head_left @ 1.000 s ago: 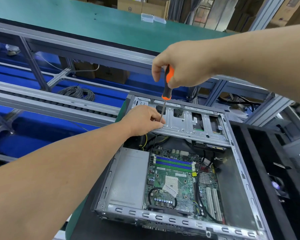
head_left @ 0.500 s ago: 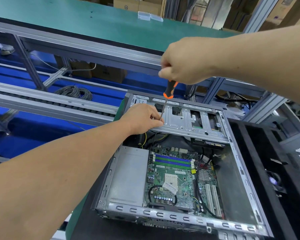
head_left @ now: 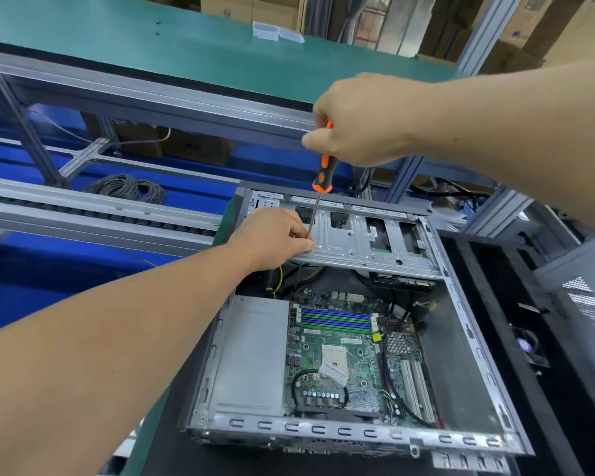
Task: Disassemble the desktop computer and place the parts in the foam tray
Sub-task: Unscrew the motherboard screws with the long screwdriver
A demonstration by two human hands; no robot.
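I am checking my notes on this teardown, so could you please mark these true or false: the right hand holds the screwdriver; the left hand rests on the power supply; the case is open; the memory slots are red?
1. The right hand holds the orange-and-black screwdriver. True.
2. The left hand rests on the power supply. False: it pinches at the screwdriver's tip, on the drive bracket.
3. The computer case is open, motherboard exposed. True.
4. The memory slots are red. False: the memory slots are blue and green.
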